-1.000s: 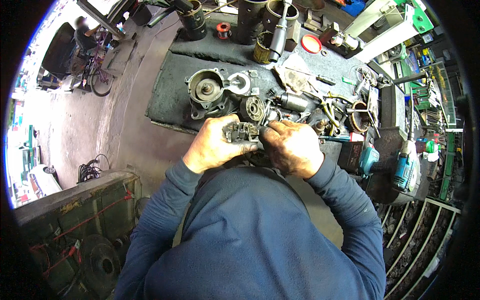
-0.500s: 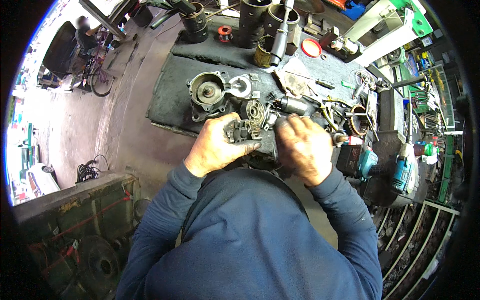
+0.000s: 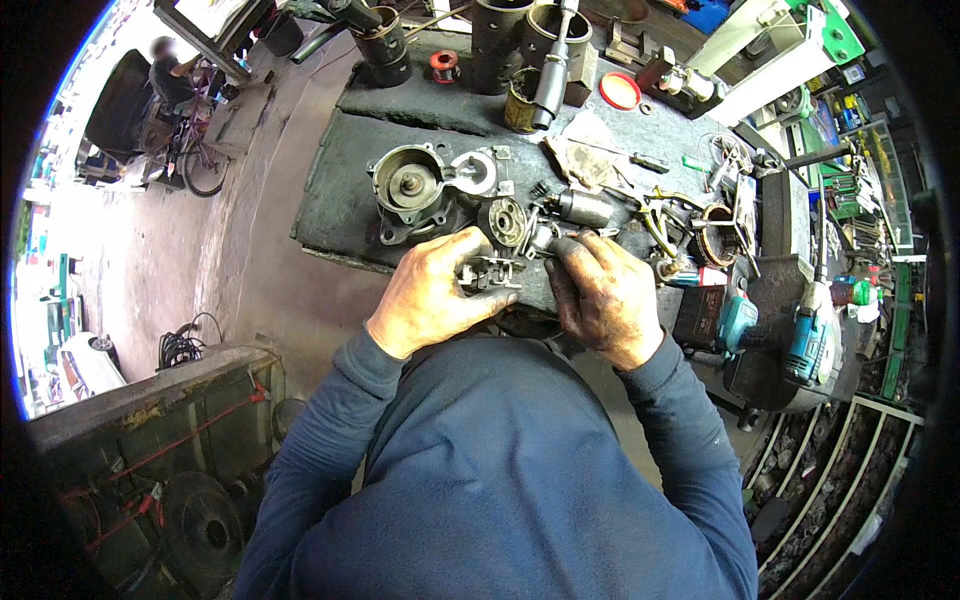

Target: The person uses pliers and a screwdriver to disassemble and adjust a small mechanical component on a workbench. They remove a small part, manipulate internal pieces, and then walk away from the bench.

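In my left hand point(image 3: 435, 290), a small greyish metal part with brackets point(image 3: 490, 274) is gripped between thumb and fingers, over the near edge of the bench. Beside it, my right hand point(image 3: 608, 300) has its fingers and thumb drawn together at the tips; whatever they pinch is too small or hidden to name. Just beyond the held part lies a round metal piece with a hole pattern point(image 3: 503, 222). Farther left stands a cast metal housing point(image 3: 410, 183) with a round cavity and a shaft in it. A dark metal cylinder point(image 3: 585, 208) lies past my right fingers.
Pliers with yellow handles point(image 3: 657, 228), a copper-coloured ring point(image 3: 714, 235) and a screwdriver point(image 3: 650, 162) lie to the right. Dark metal pots point(image 3: 383, 50) line the back, near a red spool point(image 3: 444, 67). A teal power tool point(image 3: 810, 335) sits far right. A person point(image 3: 172, 75) is at far left.
My right hand was blurred and palm-down; now its fingers are drawn in and clearer. The part in my left hand has tipped to a flatter angle. The whole view has shifted slightly.
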A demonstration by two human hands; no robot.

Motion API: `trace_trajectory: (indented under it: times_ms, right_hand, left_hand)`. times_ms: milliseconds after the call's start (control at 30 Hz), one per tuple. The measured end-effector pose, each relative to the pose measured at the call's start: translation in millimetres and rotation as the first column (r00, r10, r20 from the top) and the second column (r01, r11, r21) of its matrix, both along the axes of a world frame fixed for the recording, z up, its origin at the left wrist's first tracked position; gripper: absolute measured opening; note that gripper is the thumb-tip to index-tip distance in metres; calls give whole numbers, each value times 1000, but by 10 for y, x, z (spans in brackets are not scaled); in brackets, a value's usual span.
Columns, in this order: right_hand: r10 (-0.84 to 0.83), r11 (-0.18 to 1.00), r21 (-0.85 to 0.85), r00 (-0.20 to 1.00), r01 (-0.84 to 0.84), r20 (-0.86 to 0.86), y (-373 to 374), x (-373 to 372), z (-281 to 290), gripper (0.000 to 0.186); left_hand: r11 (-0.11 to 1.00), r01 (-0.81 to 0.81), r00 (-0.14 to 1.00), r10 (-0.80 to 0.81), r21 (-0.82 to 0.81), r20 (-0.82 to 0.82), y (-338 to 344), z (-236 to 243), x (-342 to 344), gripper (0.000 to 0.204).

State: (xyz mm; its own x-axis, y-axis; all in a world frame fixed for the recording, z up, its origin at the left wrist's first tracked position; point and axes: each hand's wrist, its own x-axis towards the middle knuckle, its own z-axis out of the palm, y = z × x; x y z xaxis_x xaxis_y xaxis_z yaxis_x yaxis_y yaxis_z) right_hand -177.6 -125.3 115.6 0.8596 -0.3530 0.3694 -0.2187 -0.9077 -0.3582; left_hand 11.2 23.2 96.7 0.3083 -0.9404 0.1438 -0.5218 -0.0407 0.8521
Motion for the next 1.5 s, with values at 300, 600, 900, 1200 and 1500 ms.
trace_trajectory:
  times_ms: [300,600,900,1200,1500]
  right_hand:
    - [61,807,591,997,-21,-48,-16,157,-58,27]
    - [101,743,664,995,-86,16,-100,225,-305,31]
    - [165,825,545,986,-151,23,-175,197,-367,31]
    - [75,867,490,996,-86,41,-119,170,-244,21]
    - [25,967,255,998,-10,-56,-101,97,-217,18]
  left_hand:
    - [997,-78,929,72,-2,-363,-22,-87,-58,63]
    - [990,-137,986,140,-45,89,-68,20,-197,54]
    - [981,-157,947,182,-111,264,-163,-3,-210,51]
    - [984,-163,949,135,-76,-284,-167,-132,-178,36]
    - [989,-147,970,148,19,-194,-118,-120,-121,38]
